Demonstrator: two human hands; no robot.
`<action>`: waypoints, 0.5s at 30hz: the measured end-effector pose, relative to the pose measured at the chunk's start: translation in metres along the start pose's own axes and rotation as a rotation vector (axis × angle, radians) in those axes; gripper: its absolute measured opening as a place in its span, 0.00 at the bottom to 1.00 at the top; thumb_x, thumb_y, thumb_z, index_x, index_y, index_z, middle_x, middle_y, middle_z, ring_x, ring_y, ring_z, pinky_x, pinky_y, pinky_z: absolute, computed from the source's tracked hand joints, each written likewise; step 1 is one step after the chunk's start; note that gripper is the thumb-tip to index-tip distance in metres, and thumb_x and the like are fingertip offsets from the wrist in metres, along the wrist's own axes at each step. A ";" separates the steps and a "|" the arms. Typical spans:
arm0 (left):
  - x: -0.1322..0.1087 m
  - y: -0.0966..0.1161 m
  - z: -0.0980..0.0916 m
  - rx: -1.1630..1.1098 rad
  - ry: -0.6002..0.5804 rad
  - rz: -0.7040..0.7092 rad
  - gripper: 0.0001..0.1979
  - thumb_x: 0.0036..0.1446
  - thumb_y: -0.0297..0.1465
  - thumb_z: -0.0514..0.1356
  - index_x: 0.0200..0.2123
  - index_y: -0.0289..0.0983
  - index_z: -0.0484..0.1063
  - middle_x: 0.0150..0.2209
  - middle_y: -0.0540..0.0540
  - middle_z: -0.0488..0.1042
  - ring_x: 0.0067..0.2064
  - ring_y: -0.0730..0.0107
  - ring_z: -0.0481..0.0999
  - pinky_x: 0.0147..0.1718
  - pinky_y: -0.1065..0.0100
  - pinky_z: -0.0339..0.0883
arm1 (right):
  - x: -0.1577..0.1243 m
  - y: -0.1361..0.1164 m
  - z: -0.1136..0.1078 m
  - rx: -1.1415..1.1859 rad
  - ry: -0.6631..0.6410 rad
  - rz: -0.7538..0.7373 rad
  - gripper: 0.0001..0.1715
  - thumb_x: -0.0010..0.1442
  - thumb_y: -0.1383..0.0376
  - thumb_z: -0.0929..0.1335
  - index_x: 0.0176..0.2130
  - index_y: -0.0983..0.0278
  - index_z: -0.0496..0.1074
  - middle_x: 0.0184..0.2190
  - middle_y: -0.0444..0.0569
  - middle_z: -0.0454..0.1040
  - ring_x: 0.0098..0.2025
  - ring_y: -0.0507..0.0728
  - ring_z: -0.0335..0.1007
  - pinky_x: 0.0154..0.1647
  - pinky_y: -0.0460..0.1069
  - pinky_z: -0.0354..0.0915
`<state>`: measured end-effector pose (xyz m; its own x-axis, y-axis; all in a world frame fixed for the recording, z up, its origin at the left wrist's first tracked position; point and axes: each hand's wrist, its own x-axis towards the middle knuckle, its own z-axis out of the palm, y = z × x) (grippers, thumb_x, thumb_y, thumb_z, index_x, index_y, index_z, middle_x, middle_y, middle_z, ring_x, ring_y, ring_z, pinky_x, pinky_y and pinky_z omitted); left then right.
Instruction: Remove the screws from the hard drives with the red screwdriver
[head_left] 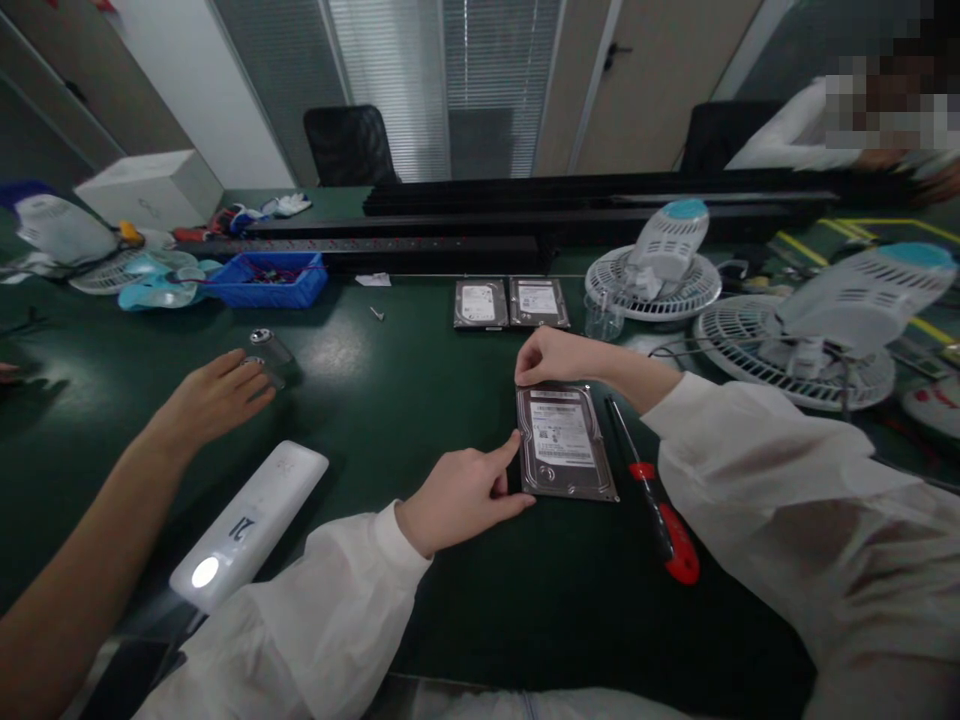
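Note:
A hard drive [564, 440] lies label-up on the green table [390, 390] in front of me. My left hand [465, 495] presses its index finger and thumb against the drive's left edge, the other fingers curled in. My right hand [555, 358] is curled over the drive's far edge, fingertips on its top left corner. Both my arms are in white sleeves. A red-handled screwdriver [660, 520] lies just right of the drive, partly under my right forearm.
Another person's bare hand [214, 400] reaches from the left to a small metal cylinder [268, 352]. A white device with a lit end [247, 525] lies near it. Two more hard drives [510, 303], white fans [652, 270], a blue tray [262, 280] and a seated person [795, 130] are farther back.

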<state>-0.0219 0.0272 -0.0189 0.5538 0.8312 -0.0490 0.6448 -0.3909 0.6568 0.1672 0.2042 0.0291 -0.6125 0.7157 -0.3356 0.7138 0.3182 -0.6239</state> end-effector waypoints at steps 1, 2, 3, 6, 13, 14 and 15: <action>0.000 0.000 0.000 -0.001 -0.002 -0.001 0.36 0.66 0.38 0.63 0.72 0.36 0.56 0.31 0.53 0.80 0.30 0.69 0.78 0.32 0.69 0.67 | 0.000 0.001 0.000 -0.005 -0.008 0.000 0.08 0.55 0.64 0.75 0.30 0.68 0.80 0.25 0.47 0.79 0.28 0.51 0.72 0.33 0.47 0.68; 0.000 0.001 0.000 0.001 -0.003 -0.003 0.36 0.65 0.38 0.64 0.72 0.36 0.56 0.31 0.53 0.80 0.30 0.69 0.78 0.32 0.69 0.67 | 0.001 0.003 0.000 -0.010 -0.017 0.002 0.10 0.57 0.62 0.75 0.32 0.68 0.79 0.26 0.47 0.79 0.29 0.50 0.72 0.34 0.47 0.69; 0.000 0.001 0.000 0.000 -0.004 -0.003 0.37 0.65 0.37 0.64 0.72 0.35 0.56 0.31 0.53 0.80 0.30 0.70 0.78 0.32 0.69 0.67 | 0.001 0.004 0.000 -0.015 -0.026 0.004 0.11 0.59 0.61 0.75 0.34 0.68 0.78 0.28 0.46 0.78 0.30 0.50 0.73 0.35 0.48 0.70; 0.000 0.002 -0.001 -0.009 -0.003 -0.009 0.37 0.65 0.37 0.64 0.72 0.34 0.55 0.31 0.53 0.80 0.30 0.70 0.77 0.32 0.69 0.68 | 0.001 0.006 -0.001 -0.026 -0.040 0.012 0.14 0.64 0.57 0.72 0.36 0.68 0.76 0.31 0.44 0.78 0.33 0.51 0.75 0.40 0.50 0.73; 0.000 0.002 -0.001 -0.015 0.001 -0.012 0.38 0.65 0.37 0.64 0.73 0.35 0.55 0.30 0.54 0.79 0.29 0.71 0.77 0.32 0.70 0.68 | -0.003 0.006 -0.003 -0.021 -0.042 0.016 0.11 0.64 0.61 0.72 0.38 0.68 0.76 0.32 0.44 0.78 0.35 0.51 0.75 0.41 0.50 0.74; 0.000 0.002 -0.001 -0.013 0.000 -0.012 0.38 0.65 0.37 0.64 0.73 0.35 0.55 0.30 0.54 0.79 0.29 0.70 0.77 0.32 0.70 0.68 | -0.003 0.006 -0.004 -0.020 -0.039 0.017 0.10 0.64 0.61 0.72 0.37 0.68 0.77 0.32 0.44 0.78 0.34 0.51 0.75 0.41 0.50 0.73; 0.000 0.002 -0.001 -0.012 0.000 -0.012 0.38 0.65 0.37 0.64 0.73 0.35 0.55 0.30 0.54 0.79 0.29 0.70 0.77 0.32 0.70 0.68 | -0.004 0.005 -0.004 -0.019 -0.035 0.018 0.10 0.64 0.62 0.73 0.37 0.68 0.77 0.32 0.44 0.78 0.34 0.50 0.74 0.41 0.50 0.73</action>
<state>-0.0211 0.0267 -0.0168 0.5463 0.8357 -0.0573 0.6451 -0.3761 0.6651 0.1744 0.2055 0.0298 -0.6108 0.6994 -0.3711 0.7309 0.3178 -0.6040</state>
